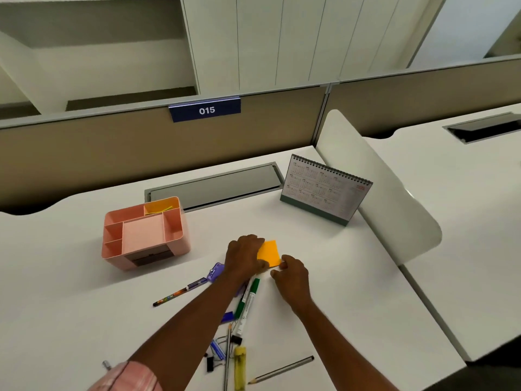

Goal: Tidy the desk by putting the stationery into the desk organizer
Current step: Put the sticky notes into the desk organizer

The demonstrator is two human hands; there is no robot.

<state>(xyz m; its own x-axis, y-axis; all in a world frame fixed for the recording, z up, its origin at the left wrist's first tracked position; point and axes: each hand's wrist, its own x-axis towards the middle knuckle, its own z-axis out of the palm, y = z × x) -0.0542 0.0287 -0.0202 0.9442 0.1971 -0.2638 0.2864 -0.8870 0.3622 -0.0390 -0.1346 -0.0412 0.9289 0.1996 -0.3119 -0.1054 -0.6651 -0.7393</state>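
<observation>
- My left hand (244, 253) lies knuckles-up over the left edge of the orange note pad (270, 252), fingers bent down onto it. I cannot tell whether they grip it or only press on it.
- My right hand (291, 275) has curled fingers at the pad's near right corner and seems to pinch it between thumb and forefinger.
- The pad lies flat on the desk (352, 277), right of the pink organizer (143, 230) and well apart from it, with bare desk between them.
- A corner pinch is a weak hold. I think the top sheets could peel up or fan out while the block stays down.
- If my left hand only presses, the pad may slide on the smooth desk rather than lift.
- My left forearm lies across the green marker (248, 299) and other pens. Swinging left toward the organizer could sweep them along or roll them toward the desk edge.
- The organizer's compartments look narrow, and one at the back already holds something yellow. A square pad carried flat could catch on a divider, so I would choose the wide middle section.
</observation>
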